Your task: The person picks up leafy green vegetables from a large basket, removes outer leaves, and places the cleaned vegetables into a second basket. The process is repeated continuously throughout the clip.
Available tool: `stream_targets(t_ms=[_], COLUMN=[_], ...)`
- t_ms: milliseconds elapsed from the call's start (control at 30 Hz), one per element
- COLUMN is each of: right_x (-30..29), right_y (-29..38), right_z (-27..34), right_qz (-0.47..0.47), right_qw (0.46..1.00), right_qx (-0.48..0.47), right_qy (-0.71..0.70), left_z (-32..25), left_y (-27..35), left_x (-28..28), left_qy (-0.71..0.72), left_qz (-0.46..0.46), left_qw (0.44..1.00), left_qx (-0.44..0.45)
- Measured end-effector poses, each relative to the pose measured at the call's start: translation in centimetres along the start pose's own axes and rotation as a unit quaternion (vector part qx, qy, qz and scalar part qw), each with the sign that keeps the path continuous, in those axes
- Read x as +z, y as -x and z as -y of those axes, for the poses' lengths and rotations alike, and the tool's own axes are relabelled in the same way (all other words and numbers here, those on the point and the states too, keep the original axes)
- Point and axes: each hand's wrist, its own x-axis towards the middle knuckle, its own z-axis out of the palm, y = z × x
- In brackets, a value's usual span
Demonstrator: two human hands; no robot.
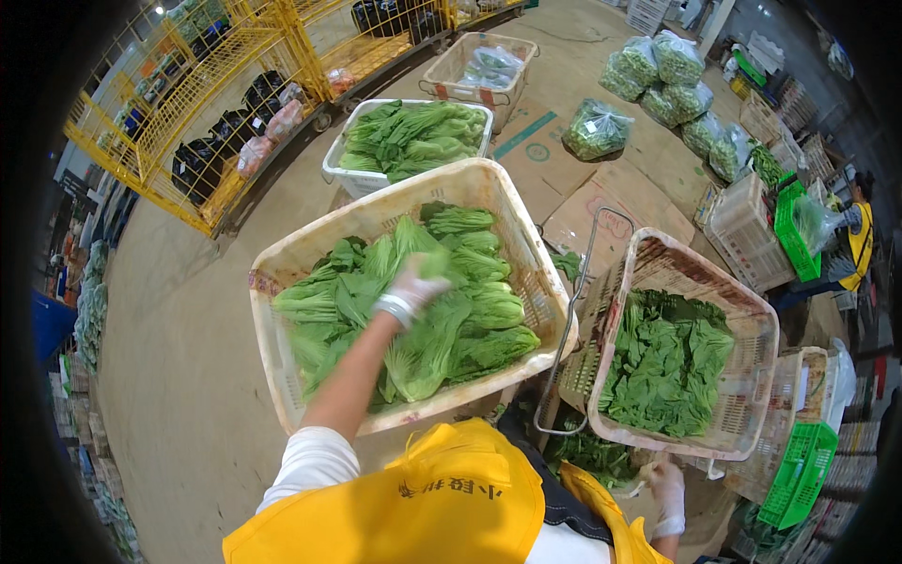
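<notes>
My left hand (414, 290), in a thin whitish glove, is over a large pale plastic crate (497, 185). Motion blurs it, but its fingers appear closed around the pale end of a leafy green head (431, 264). Beneath it, several leafy green heads (493, 303) lie in the crate, those on the right side by side in a row. At the lower right, my right hand (666, 490), gloved too, is low beside dark leafy greens (595, 455). Its fingers are partly hidden, and whether they hold anything is unclear.
On the right, a stained crate (757, 381) with a metal handle (592, 268) holds dark green leaves. A white crate (356, 185) of greens stands ahead. Bagged vegetables (597, 130) sit on the floor. Yellow cage carts (232, 106) stand at upper left; a person (856, 233) is at far right.
</notes>
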Motion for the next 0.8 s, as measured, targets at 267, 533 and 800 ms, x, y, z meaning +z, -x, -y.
stream_targets(t_ms=[267,533,800], right_x=[2.3,-1.2,-3.6], right_y=[4.1,-2.1,-23.0], right_z=[-1.2,0.6,-4.4], right_qz=[0.055,0.014,-0.097], right_qw=[0.995,0.997,0.942], right_qx=[0.003,-0.06,0.009], right_qy=[-0.086,-0.039,-0.322], left_z=[13.5,18.5,3.6], left_y=[-8.3,-9.4,1.9], left_x=[-1.9,-1.4,5.6], left_qy=[-0.42,-0.586,-0.424], left_qz=[-0.194,-0.054,-0.079], left_qw=[0.879,0.791,0.896], left_qx=[-0.115,-0.167,0.105])
